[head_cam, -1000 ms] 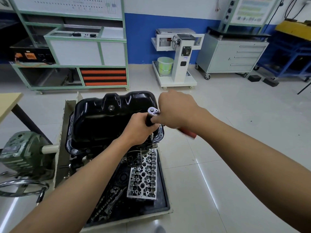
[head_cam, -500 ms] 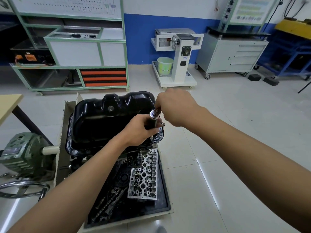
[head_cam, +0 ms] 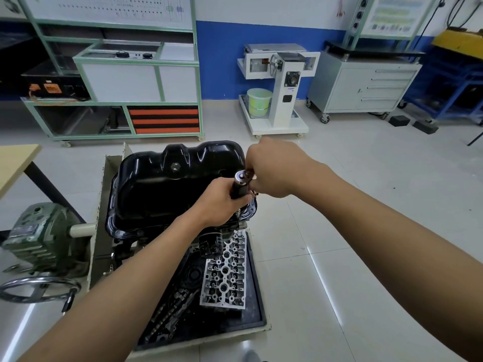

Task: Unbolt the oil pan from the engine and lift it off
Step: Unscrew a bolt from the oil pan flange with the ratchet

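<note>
Both left hand and right hand grip ratchet at oil pan rim.

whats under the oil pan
The dark engine, with a black oil filter sticking out; lower, a silver cylinder head in a tray. The left hand, gripping a wrench, hides the near right corner.

Nothing is reading clearly: print is showing on the diagram board at eleven o'clock, the coloured chart at one, the white stand's label at twelve, the green gearbox's plate at nine and the oil filter at centre, all too small or blurred.
</note>
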{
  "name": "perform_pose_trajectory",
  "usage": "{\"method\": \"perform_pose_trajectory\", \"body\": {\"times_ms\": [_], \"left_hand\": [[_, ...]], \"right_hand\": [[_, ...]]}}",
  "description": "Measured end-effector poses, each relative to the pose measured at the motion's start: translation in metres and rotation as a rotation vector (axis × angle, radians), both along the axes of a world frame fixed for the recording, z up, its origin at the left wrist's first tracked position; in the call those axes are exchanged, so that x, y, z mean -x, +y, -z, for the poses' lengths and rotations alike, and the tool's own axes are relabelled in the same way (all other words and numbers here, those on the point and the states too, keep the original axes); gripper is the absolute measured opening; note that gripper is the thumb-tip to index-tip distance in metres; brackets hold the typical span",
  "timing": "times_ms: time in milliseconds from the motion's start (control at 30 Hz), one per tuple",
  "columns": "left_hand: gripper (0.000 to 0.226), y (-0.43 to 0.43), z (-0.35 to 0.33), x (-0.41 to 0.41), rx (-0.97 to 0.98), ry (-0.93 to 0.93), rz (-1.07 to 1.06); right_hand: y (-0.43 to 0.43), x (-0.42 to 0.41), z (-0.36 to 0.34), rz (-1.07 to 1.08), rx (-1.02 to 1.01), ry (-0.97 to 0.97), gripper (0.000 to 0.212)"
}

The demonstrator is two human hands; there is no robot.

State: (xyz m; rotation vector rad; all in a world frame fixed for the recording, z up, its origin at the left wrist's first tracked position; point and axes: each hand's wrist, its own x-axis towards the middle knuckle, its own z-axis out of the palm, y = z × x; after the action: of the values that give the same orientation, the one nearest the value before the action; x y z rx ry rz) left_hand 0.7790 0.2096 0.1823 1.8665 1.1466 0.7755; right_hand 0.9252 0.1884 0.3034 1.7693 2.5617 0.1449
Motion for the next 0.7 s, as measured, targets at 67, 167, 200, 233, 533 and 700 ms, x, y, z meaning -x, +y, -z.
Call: {"method": "perform_pose_trajectory", "body": {"times_ms": [67,167,200,233,533,700], "left_hand": [[0.018,-0.002,0.000,0.000,-0.012,-0.008,-0.003],[0.029,-0.002,0.001,-0.003,-0.004,-0.011,-0.026],[0.024,-0.001,0.001,-0.004,0.000,-0.018,-0.036],[0.020,-0.001,0.002,-0.004,-0.003,-0.028,-0.043],[0.010,-0.002,-0.001,-0.002,-0.056,-0.061,-0.020],[0.027,-0.003,-0.009,0.002,0.033,-0.088,0.062]], "right_hand": [[-0.003,-0.002,-0.002,0.021,0.007,0.010,0.045],[-0.008,0.000,0.005,0.060,0.043,0.089,0.052],[-0.010,0.002,0.008,0.076,0.048,0.119,0.052],[-0.012,0.003,0.011,0.083,0.043,0.142,0.052],[-0.007,0.000,-0.002,0.060,0.129,0.096,0.014],[-0.003,0.000,0.002,-0.050,0.128,0.054,0.052]]}}
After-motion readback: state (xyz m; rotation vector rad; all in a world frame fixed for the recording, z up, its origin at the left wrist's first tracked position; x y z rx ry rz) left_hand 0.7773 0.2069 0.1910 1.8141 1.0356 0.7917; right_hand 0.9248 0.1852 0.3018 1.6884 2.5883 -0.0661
